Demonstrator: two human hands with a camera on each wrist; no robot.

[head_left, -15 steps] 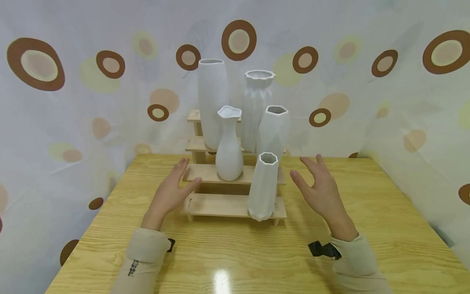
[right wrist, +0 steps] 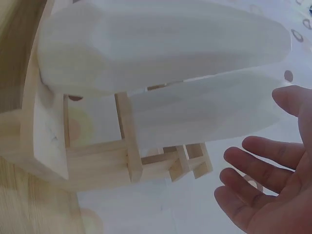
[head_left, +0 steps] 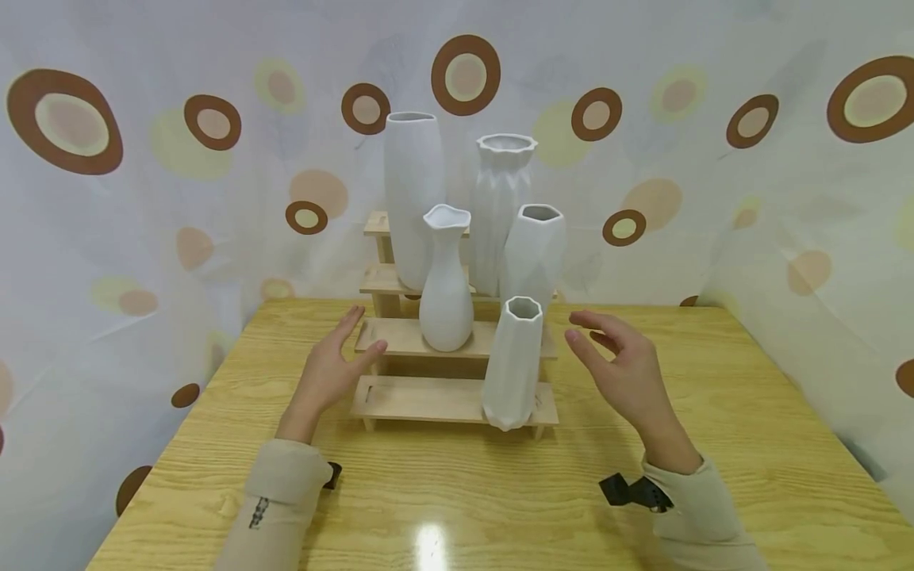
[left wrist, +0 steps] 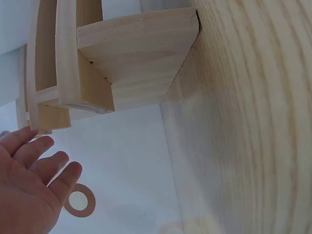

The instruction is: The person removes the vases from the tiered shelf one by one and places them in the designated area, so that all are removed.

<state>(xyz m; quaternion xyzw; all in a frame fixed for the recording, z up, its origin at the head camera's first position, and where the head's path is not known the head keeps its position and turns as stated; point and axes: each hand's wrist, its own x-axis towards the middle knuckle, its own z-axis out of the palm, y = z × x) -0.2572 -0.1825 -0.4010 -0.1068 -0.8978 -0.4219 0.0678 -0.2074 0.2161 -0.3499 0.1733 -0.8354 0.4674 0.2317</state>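
Note:
A stepped wooden rack (head_left: 421, 396) stands on the table bearing several white vases. On its bottom tier, at the right, is a fluted vase (head_left: 512, 373). A curvy vase with a wavy rim (head_left: 447, 305) occupies the tier behind. Farther back are a tall smooth vase (head_left: 414, 190), a pleated vase (head_left: 496, 198) and a faceted vase (head_left: 534, 250); the bases of the last two are hidden. My left hand (head_left: 328, 377) hovers beside the rack's left end, fingers extended and holding nothing. To the right of the vases, my right hand (head_left: 628, 377) is in the air, fingers loosely bent, touching nothing.
The wood-grain table (head_left: 400, 492) extends in front of the rack and to both sides. A pale cloth with brown circles (head_left: 643, 47) hangs behind and along the sides. Dark straps (head_left: 635, 492) show at both sleeve cuffs.
My right hand's fingers have bent inward from a more spread pose. The left hand has shifted very slightly left. The vases and rack stay where they were.

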